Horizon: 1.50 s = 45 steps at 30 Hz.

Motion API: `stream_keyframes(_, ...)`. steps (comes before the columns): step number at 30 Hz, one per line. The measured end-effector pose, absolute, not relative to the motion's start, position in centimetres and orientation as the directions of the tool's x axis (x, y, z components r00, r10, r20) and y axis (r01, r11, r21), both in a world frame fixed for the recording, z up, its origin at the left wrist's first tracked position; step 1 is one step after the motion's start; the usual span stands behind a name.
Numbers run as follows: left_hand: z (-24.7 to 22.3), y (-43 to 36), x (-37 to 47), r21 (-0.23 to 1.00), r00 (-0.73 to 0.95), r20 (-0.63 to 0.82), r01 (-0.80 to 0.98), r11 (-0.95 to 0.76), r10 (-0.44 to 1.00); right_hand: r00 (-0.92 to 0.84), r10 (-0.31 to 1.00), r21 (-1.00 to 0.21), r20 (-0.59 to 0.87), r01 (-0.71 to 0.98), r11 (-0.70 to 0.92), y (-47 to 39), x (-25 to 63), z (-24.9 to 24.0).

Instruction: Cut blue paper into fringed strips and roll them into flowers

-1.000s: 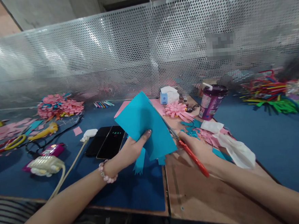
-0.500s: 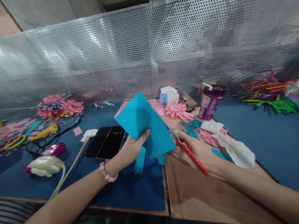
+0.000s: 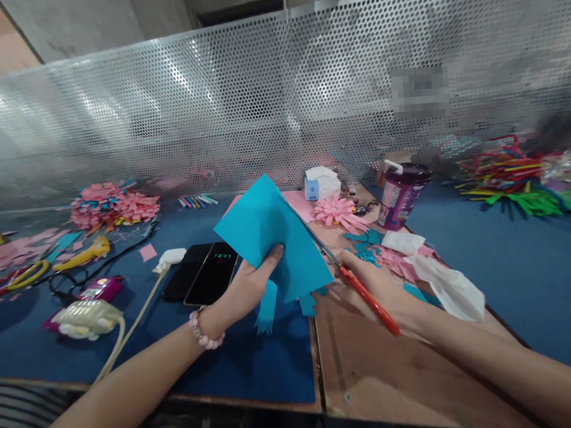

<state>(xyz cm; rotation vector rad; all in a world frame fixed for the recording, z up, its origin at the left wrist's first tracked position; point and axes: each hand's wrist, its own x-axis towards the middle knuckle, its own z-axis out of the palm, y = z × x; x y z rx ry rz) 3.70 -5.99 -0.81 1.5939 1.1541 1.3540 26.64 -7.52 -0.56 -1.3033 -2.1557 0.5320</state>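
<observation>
My left hand (image 3: 251,283) pinches a folded blue paper (image 3: 272,234), thumb on its front, over the middle of the table. My right hand (image 3: 369,289) grips red-handled scissors (image 3: 367,299), whose blades lie along the right edge of the paper. Below the paper, cut blue pieces (image 3: 267,310) with jagged ends lie on the blue table top. Beyond it are a pink sheet (image 3: 298,203) and a pink paper flower (image 3: 337,210). Two dark phones (image 3: 211,271) lie left of the paper.
A purple cup (image 3: 403,196) with a straw, tissues (image 3: 450,287) and a tissue pack (image 3: 321,184) stand or lie to the right. At left are a power strip (image 3: 87,317), yellow-handled scissors (image 3: 28,274) and pink scraps. A perforated metal screen (image 3: 248,99) runs behind.
The blue paper and my left hand have shifted slightly left. The scissor blades show more clearly beside the paper's right edge.
</observation>
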Motion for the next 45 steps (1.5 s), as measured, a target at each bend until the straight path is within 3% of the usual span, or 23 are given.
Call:
stream_keyframes(10, -0.6, -6.4, 3.8, 0.922, 0.079, 0.322, 0.2, -0.332, 0.943, -0.377, 0.885, -0.606, 0.272, 0.647, 0.462, -7.6, 26.7, -0.5)
stream_keyframes(17, -1.2, -6.0, 3.5, 0.936, -0.017, 0.337, 0.115, -0.333, 0.941, -0.422, 0.872, -0.58, 0.249, 0.656, 0.483, -7.7, 27.0, -0.3)
stream_keyframes(28, -1.4, -6.3, 3.9, 0.962, 0.017, 0.263, 0.066, -0.263, 0.965, -0.409, 0.893, -0.53, 0.188, 0.723, 0.443, -7.8, 27.0, 0.0)
stream_keyframes(39, 0.6, -7.3, 4.3, 0.94, 0.049, 0.341, 0.005, -0.341, 0.939, -0.457, 0.865, -0.521, 0.205, 0.697, 0.492, -7.8, 27.2, -0.3)
stream_keyframes(45, -0.3, -7.0, 4.3, 0.955, 0.052, 0.288, -0.091, -0.283, 0.956, -0.432, 0.881, -0.522, 0.196, 0.714, 0.466, -7.6, 27.2, -0.8)
